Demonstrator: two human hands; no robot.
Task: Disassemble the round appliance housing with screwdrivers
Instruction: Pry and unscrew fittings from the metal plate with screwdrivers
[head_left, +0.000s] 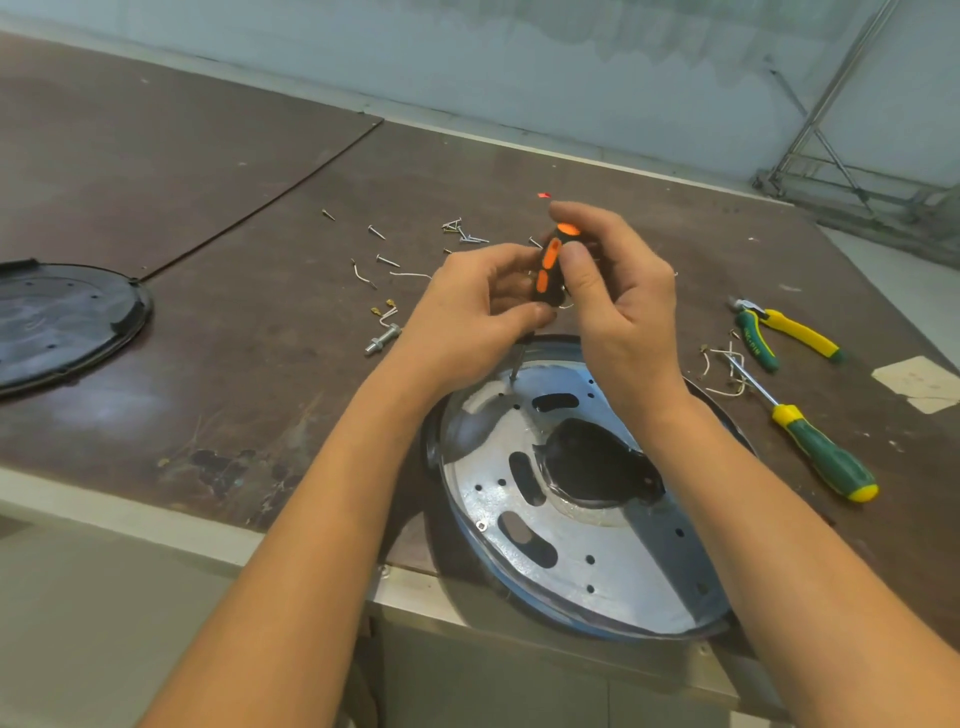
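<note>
Head view: both hands meet above the far rim of the round appliance housing (597, 566), which lies flat at the near edge of the surface (249, 364), its shiny metal plate facing up with a dark opening in the middle. The left hand (478, 312) has its grip closed on the lower part of the orange-and-black screwdriver (549, 270), thumb and curled fingers pinching the handle where it meets the shaft. The right hand (618, 306) has its grip clamped on the upper part of the same handle, thumb on the near side and fingers wrapped over the top. The screwdriver stands nearly upright, tilted a little away, and its tip touches the plate near the housing's far rim. A black round cover (62, 322) lies at the left edge of the surface. Loose screws (465, 235) are scattered towards the far edge, beyond the hands, with a bolt (383, 340) nearer the left hand. Towards the right edge lie green-and-yellow pliers (779, 332) and a green-and-yellow screwdriver (823, 457), with wire scraps (724, 371) between them and the housing.
</note>
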